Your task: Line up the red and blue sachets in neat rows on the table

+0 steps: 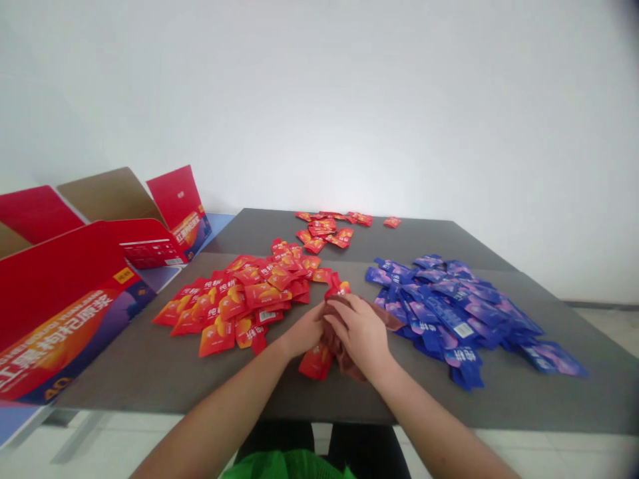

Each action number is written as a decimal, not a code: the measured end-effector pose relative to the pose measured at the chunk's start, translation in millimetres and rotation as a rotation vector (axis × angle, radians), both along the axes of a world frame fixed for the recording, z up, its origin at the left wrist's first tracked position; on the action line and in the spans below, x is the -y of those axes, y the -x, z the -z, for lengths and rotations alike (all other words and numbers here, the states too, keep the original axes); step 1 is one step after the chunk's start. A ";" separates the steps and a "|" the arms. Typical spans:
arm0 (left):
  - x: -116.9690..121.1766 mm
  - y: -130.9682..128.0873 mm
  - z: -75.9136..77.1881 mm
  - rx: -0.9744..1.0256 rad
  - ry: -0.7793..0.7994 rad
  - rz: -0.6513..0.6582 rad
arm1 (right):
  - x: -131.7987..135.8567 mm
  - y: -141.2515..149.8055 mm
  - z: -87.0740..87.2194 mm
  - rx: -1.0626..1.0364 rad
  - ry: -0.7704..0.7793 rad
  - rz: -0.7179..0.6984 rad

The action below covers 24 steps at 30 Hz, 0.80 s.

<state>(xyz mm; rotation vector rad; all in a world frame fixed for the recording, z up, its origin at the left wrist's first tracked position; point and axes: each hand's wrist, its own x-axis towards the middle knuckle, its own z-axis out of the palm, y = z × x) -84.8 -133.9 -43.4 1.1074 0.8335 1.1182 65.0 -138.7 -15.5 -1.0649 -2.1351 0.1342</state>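
Red pouch (316,362) shows below the joined hands, its near end close to the front edge of the dark tabletop (164,386), with a brown cloth (348,362) bunched beside it. Judging by how the cloth lies against it, the step in hand looks like wiping the pouch; the next move would call for the left hand to steady the packet while the right draws the fabric over its face. The right hand (363,332) is curled over the cloth, fingers bent and gathered, with a good fold of it in its grasp. The left hand (302,332) reaches in beneath from the other side; its fingertips are hidden, so I cannot tell how far it is closed or whether it grips packet, fabric or both. Somewhat farther off, a heap of red pouches (264,276) spreads on the left and a heap of blue pouches (439,299) on the right. Beyond these, more red packets (322,227) lie scattered toward the far edge, before a pale wall (349,100).
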 end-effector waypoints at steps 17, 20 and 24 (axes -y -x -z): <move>-4.8 -4.4 -4.6 0.061 0.083 -0.206 | -23.7 -19.9 17.3 -0.423 0.464 0.123; -10.2 -4.0 2.6 -0.014 0.077 -0.217 | -24.8 -19.6 20.7 -0.329 0.335 0.190; -17.8 1.5 5.5 -0.029 -0.035 -0.341 | -29.3 -25.7 20.3 -0.427 0.287 0.270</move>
